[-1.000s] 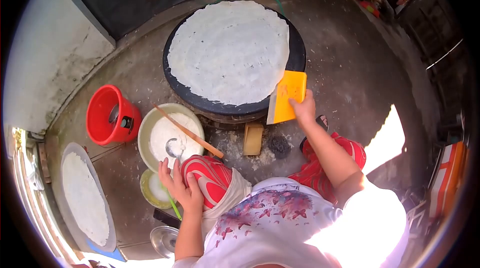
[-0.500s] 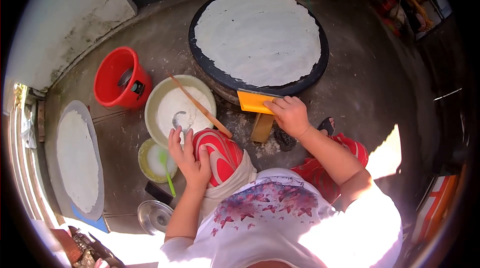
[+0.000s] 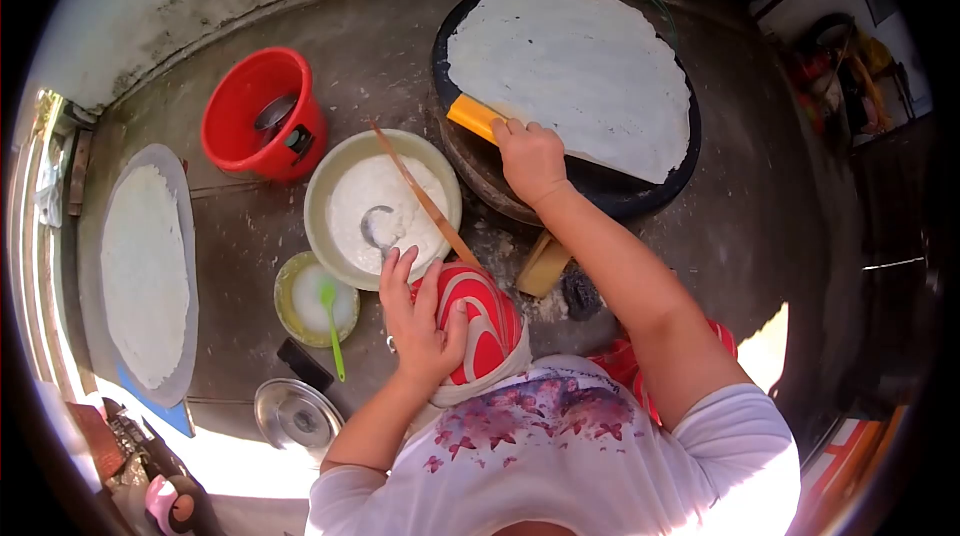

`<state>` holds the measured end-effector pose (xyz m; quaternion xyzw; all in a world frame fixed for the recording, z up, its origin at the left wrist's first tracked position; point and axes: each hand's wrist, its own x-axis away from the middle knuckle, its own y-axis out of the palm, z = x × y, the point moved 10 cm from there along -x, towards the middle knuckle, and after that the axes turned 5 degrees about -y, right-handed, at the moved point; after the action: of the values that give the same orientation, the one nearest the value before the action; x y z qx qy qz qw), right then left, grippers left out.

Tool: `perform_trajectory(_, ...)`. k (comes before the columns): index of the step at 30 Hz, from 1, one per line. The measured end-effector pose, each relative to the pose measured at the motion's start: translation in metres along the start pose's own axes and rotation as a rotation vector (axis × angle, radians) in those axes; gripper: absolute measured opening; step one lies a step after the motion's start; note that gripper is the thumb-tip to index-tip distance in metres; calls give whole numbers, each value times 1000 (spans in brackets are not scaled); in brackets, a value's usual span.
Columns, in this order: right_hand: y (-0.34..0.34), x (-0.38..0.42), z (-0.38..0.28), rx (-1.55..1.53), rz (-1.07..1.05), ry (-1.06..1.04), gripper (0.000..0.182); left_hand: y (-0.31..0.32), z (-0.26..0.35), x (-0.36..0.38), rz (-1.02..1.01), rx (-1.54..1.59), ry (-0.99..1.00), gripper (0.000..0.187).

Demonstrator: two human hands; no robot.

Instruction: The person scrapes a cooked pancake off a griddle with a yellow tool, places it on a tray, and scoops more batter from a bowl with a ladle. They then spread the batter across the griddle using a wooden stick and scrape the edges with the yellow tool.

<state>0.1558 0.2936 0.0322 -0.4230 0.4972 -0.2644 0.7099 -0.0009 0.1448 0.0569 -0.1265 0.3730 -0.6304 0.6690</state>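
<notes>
My right hand (image 3: 532,162) grips a yellow scraper (image 3: 474,117) at the near left edge of a round black griddle (image 3: 630,191). A thin white sheet of batter (image 3: 575,71) covers most of the griddle; its near side now ends in a straight line, with dark surface showing below. My left hand (image 3: 420,326) is open, fingers spread, over my red-patterned knee (image 3: 480,311). Close to its fingertips, a metal ladle (image 3: 370,228) sits in a large basin (image 3: 316,201) of white batter. A wooden stick (image 3: 420,194) lies across that basin.
Left of the basin stand a red bucket (image 3: 225,131) and a small bowl (image 3: 284,306) with a green spoon (image 3: 334,331). A finished white sheet (image 3: 148,276) lies on a round board at far left. A metal lid (image 3: 298,416) and wooden block (image 3: 544,266) are nearby.
My right hand and the scraper have moved up and left onto the griddle. The sheet's near edge has gone from rounded to straight. My left hand remains by my knee. The view has shifted.
</notes>
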Motion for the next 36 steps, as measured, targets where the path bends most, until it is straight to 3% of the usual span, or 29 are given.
perform_trajectory(5,20,-27,-49,-94,-72,-188,20,-1,-4,-3,-11,25,-2,45)
perform_trajectory(8,53,-65,-21,80,-138,-18,11,-1,-7,-4,-45,37,-17,47)
perform_trajectory(11,70,-99,-12,37,-187,97,10,1,-11,-4,-60,67,-39,46)
perform_trajectory(15,89,-123,-33,65,-203,-48,9,2,-15,-8,-72,87,-44,47)
perform_trajectory(16,89,-135,-14,78,-176,59,7,3,-15,-8,-86,94,-43,47)
perform_trajectory(17,108,-147,4,133,-349,111,16,4,-15,-8,-100,98,-40,47)
perform_trajectory(19,106,-170,44,77,-468,286,18,3,-15,-10,-103,106,-43,47)
perform_trajectory(22,63,-180,104,-52,-247,585,27,-1,-19,-13,-116,146,-51,46)
perform_trajectory(24,33,-166,135,-288,-72,690,32,0,-23,-17,-118,183,-54,45)
perform_trajectory(26,32,-133,158,-738,127,656,34,7,-47,-21,-111,516,-275,45)
perform_trajectory(28,4,-80,147,-1119,72,784,32,19,-56,-38,-139,442,-227,46)
perform_trajectory(32,-22,45,107,-1419,-430,712,31,56,-47,-91,-110,114,78,52)
perform_trajectory(33,-22,82,99,-1359,-619,629,30,70,-44,-103,-105,100,139,54)
perform_trajectory(36,-36,152,73,-1143,-780,509,29,117,-22,-133,-181,9,238,55)
